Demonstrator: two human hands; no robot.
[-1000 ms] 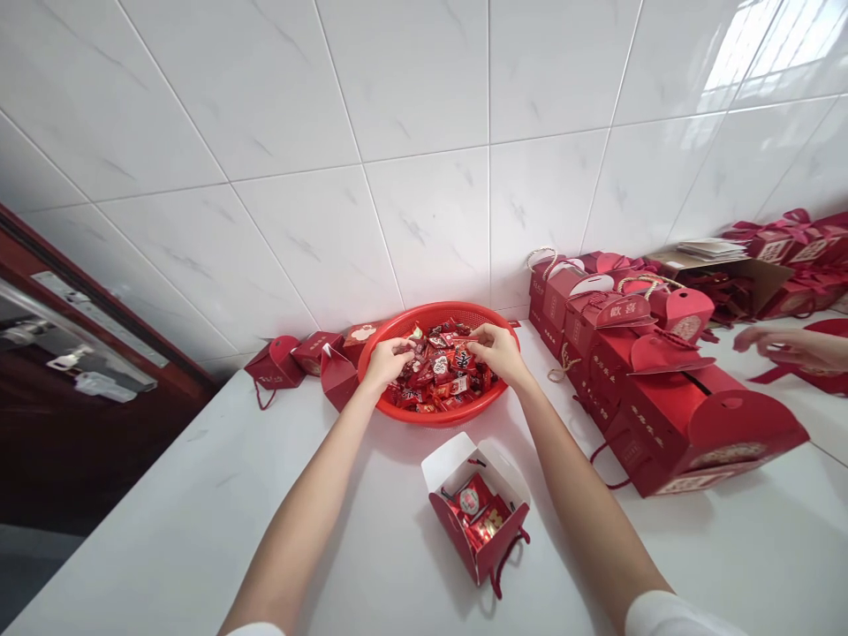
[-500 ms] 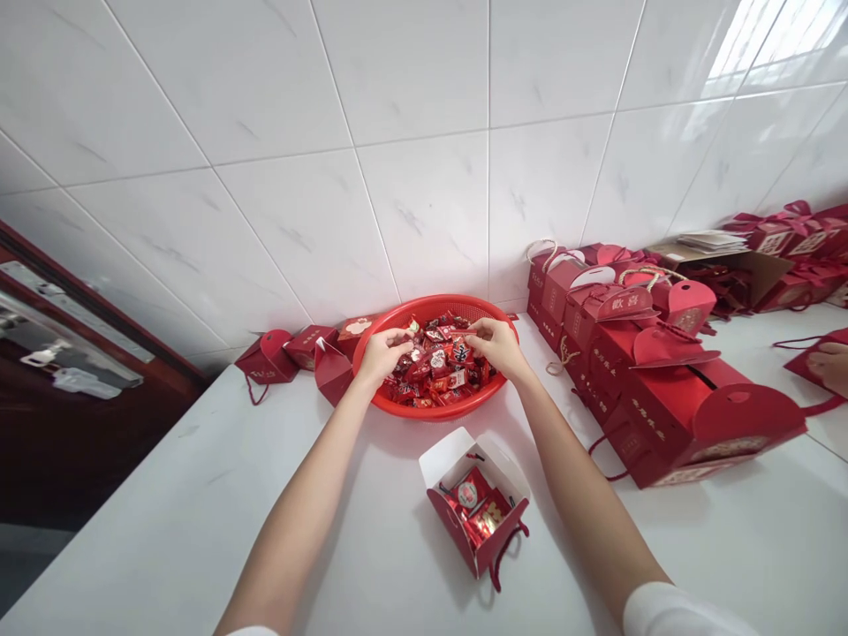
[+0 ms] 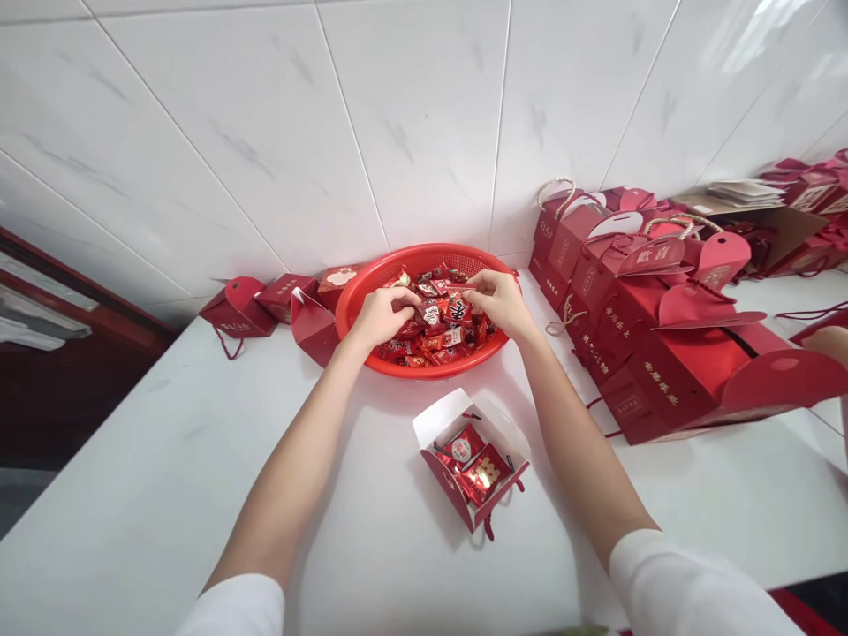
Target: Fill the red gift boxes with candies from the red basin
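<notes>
Left hand [image 3: 380, 320]: over the left part of the basket [image 3: 424, 254], fingers bent downward, thumb and fingertips narrowly spaced at the candies [image 3: 442, 337]. Cannot tell whether gripping one or only touching.

Right hand [image 3: 502, 306]: over the right part of the basket, fingers bent inward, thumb and fingertips in a narrow pinch at the candies. Cannot tell, here too, whether holding one.

Candies: heaped inside the basket, between and below both hands.

Basket: upright on the table [image 3: 165, 459], near the tiled wall [image 3: 424, 132].

Open box [image 3: 438, 418]: in front of the basket, apart from it, white inside, with red packets [image 3: 485, 474] within.

Left of basket: small boxes [image 3: 238, 311] in a row near the wall.

Right of basket: large group of red boxes [image 3: 636, 353]; beyond these, a carton [image 3: 798, 231] with cards [image 3: 745, 192] on top.

Right edge: part of another person's arm or hand [image 3: 829, 339].
</notes>
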